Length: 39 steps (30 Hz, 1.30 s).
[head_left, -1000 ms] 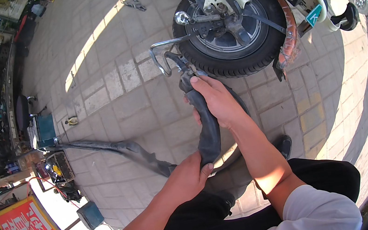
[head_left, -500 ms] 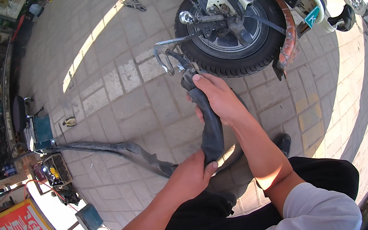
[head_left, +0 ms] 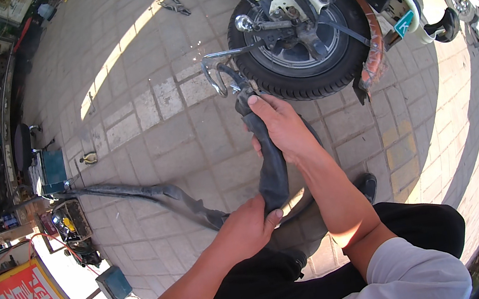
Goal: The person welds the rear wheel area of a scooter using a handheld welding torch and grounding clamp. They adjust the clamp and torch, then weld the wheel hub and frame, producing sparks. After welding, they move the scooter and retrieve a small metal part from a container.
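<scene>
A black rubber inner tube bends between my hands, its section there rounded and plump. My right hand is wrapped round its upper part, thumb pressed on top. Lower down, my left hand grips the tube with the thumb along its side. Just beyond my right fingers, a dark fitting with a bit of bright metal sits at the tube; its exact kind is unclear. A flatter length of tube trails leftward over the paving.
A scooter's rear wheel stands ahead, with a bent metal stand beside it. Pliers-like tools and a small brass-coloured piece lie on the paving. At left are a teal box, a toolbox and a red sign.
Both hands keep their grip; the tube between them has shifted very slightly left. Small bright specks now show on the paving left of the wheel.
</scene>
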Each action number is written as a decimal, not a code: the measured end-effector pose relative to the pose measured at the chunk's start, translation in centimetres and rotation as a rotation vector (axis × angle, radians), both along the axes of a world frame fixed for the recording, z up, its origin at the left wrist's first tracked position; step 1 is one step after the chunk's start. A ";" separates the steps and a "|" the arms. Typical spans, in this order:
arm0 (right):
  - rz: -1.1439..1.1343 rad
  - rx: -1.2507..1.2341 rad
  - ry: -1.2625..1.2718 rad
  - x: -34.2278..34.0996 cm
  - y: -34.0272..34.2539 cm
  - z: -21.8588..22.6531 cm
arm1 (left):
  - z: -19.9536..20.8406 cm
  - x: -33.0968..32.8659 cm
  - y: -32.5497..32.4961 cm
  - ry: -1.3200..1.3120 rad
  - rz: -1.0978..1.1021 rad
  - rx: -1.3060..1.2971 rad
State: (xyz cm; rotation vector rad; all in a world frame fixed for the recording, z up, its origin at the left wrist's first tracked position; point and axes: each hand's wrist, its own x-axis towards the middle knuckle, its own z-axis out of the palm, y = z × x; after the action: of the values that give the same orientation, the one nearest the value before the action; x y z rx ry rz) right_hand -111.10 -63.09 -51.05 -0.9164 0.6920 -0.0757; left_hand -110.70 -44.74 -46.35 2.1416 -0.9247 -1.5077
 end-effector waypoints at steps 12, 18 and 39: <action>-0.005 0.039 -0.032 -0.8 -0.1 0.2 | -0.1 -0.4 0.3 -0.017 -0.019 -0.034; 0.009 0.021 -0.016 -0.1 -0.2 0.1 | 0.3 -0.2 0.0 -0.006 0.008 -0.025; 0.006 0.003 -0.007 0.1 -0.2 0.6 | -0.2 -0.3 0.3 -0.032 -0.005 -0.066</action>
State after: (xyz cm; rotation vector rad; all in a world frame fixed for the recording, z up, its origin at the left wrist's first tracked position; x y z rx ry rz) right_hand -111.01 -63.29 -50.42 -0.9153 0.6826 -0.0727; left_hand -110.99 -44.43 -46.51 2.1235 -0.9778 -1.4291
